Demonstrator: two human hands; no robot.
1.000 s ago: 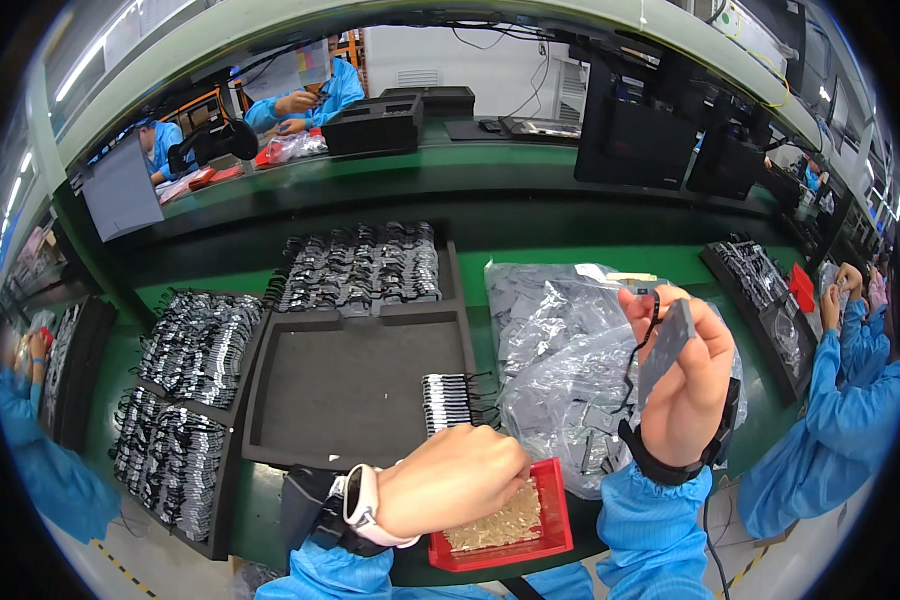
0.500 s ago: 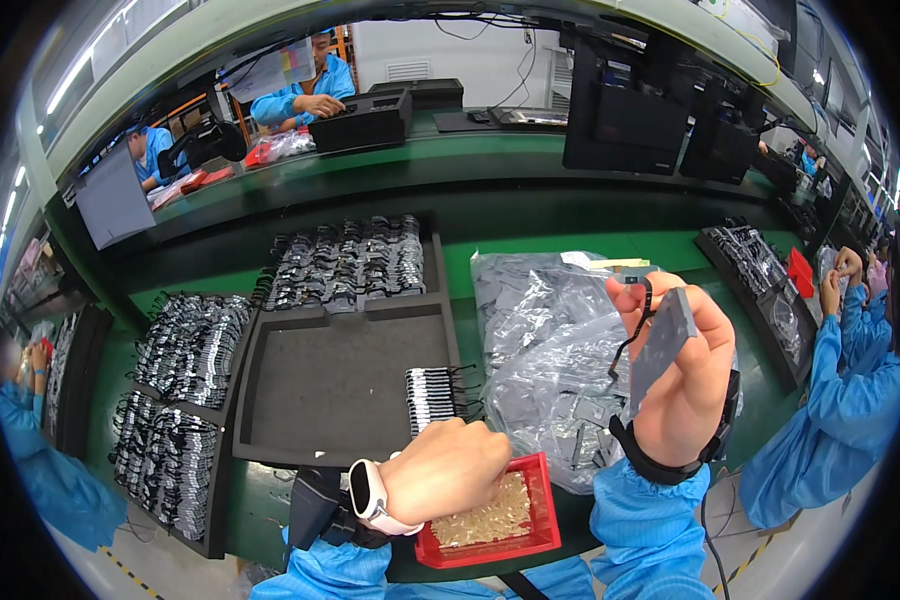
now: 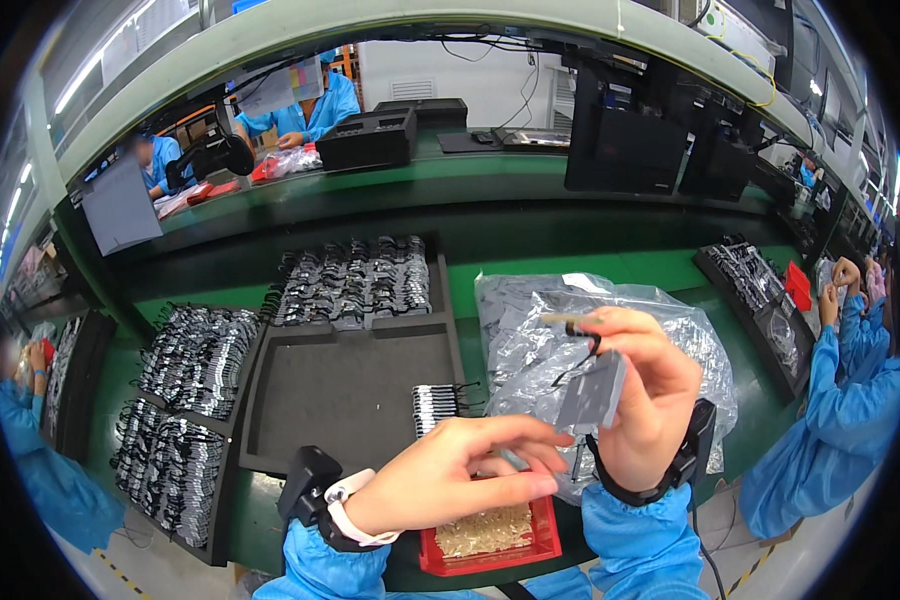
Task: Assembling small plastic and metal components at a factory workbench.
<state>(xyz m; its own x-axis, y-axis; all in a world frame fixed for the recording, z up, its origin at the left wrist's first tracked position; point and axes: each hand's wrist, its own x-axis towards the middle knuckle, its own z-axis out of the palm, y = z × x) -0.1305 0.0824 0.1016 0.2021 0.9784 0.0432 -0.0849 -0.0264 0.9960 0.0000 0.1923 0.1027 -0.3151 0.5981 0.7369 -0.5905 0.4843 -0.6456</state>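
My right hand (image 3: 655, 400) is raised over the plastic bag, closed on a small flat grey module (image 3: 592, 392) with a thin black cable (image 3: 582, 360). Its fingertips pinch the cable's end, where a short tan strip (image 3: 558, 319) sticks out. Just left of the module is my left hand (image 3: 470, 475), palm inward, fingers stretched and thumb apart; I make out nothing held in it. Below that hand sits a red bin (image 3: 548, 545) of small pale-yellow pieces (image 3: 485, 532), partly covered by the hand.
A black foam tray (image 3: 345, 385) holds a row of cabled modules (image 3: 435, 408) at its right edge. More full trays (image 3: 180, 440) stand left and behind. A clear bag (image 3: 660, 310) of grey parts lies at right. Co-workers in blue (image 3: 820, 400) work at the sides and across the bench.
My left hand has risen out of the red bin toward the module, its fingers spreading. My right hand has come left and down with the module. The view has shifted slightly.
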